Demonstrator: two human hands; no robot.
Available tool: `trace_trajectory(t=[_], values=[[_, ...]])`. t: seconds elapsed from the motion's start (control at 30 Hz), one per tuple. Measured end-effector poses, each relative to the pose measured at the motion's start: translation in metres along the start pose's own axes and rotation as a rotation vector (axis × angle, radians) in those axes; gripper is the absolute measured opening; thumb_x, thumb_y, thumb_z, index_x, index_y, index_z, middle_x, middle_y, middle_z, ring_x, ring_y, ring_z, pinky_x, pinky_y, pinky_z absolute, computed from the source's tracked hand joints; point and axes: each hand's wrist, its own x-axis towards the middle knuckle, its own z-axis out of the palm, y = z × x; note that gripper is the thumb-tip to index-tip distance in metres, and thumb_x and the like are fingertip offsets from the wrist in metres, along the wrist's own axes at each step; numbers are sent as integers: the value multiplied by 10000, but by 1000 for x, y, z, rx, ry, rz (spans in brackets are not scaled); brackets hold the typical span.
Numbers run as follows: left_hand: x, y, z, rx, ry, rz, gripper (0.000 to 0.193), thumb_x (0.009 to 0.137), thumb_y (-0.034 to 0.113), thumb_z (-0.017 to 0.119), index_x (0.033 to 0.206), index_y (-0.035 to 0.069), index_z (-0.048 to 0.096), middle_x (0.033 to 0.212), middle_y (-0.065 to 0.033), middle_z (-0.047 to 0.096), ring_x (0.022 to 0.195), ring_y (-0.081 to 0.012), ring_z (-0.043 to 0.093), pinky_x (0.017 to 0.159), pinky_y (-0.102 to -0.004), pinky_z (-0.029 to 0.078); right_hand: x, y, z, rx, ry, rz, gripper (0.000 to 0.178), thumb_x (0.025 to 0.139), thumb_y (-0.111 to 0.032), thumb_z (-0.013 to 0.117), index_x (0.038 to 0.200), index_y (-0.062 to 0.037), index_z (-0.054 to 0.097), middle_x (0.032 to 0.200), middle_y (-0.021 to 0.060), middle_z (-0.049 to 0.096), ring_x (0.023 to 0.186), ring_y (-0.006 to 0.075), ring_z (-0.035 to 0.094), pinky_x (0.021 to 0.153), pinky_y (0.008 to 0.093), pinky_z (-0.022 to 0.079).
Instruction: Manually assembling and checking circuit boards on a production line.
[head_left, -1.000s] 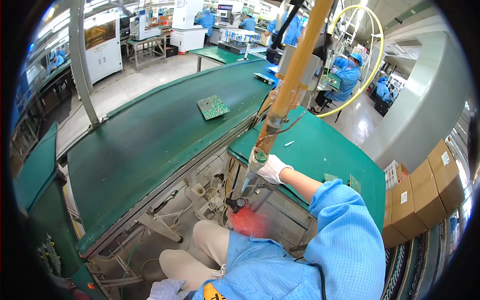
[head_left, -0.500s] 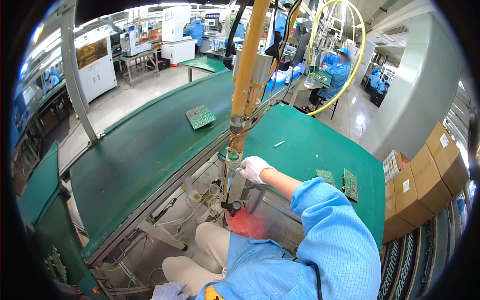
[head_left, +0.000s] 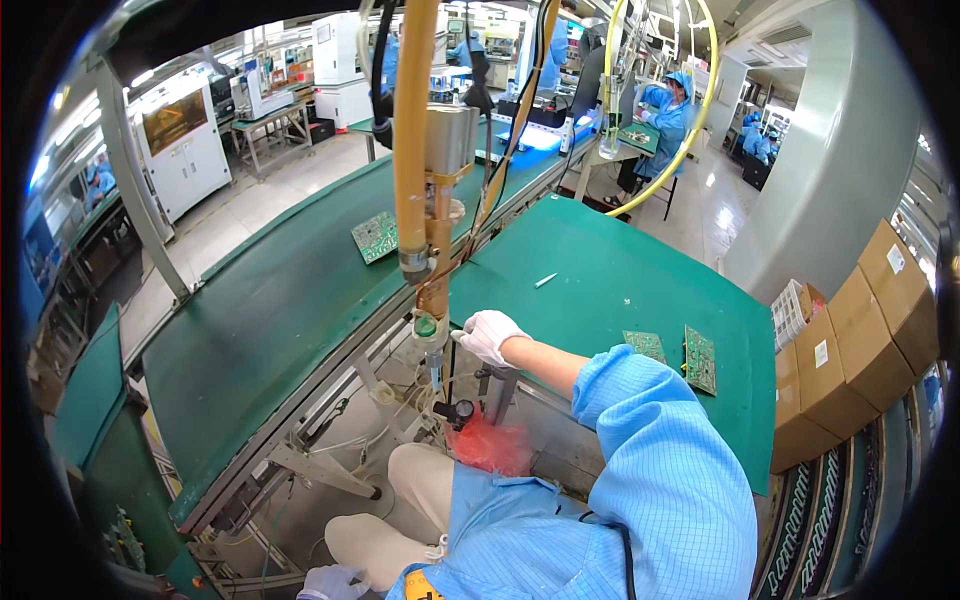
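Observation:
My right hand (head_left: 488, 338) wears a white glove and reaches over the near left edge of the green-topped table (head_left: 590, 280). Its fingers are curled together beside a hanging tool with a clear, green-topped nozzle (head_left: 428, 330). A thin dark part shows at the fingertips, too small to name. Below hang a black round gauge-like part (head_left: 460, 410) and a red plastic bag (head_left: 495, 448). At the lower edge, my gloved left hand (head_left: 335, 583) lies by my thigh, its fingers mostly hidden. Two green circuit boards (head_left: 700, 360) and a white pen-like stick (head_left: 545, 281) rest on the table.
A green conveyor belt (head_left: 260, 330) runs along the left, carrying another circuit board (head_left: 377, 238). An orange upright tube (head_left: 412, 140) and cables stand before me. Cardboard boxes (head_left: 860, 330) are stacked at the right. Farther back, a person in blue (head_left: 665, 120) sits at a bench.
The view has shifted slightly, so the hanging tool and the board on the belt appear farther left. A slightly wider gap shows between my right fingertips and the nozzle.

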Motion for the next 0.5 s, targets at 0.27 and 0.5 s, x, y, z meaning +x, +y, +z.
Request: trace_trajectory(t=[0.27,0.5], values=[[25,49,-58,143,136,273,520,866,527,575,1236,167,636,1078,-88,704,979,-302,670,853,-404,533,-8,-7,-3,-96,50,-189,298,879,-281,569,794,-43,728,798,224,671,765,394,663,707,442,529],[67,134,-191,-155,677,522,284,843,212,697,1095,81,684,1016,-156,702,939,-317,681,827,-362,547,-12,-17,-4,-180,116,-365,193,785,-148,597,703,-4,696,789,207,678,741,362,680,678,431,539]])
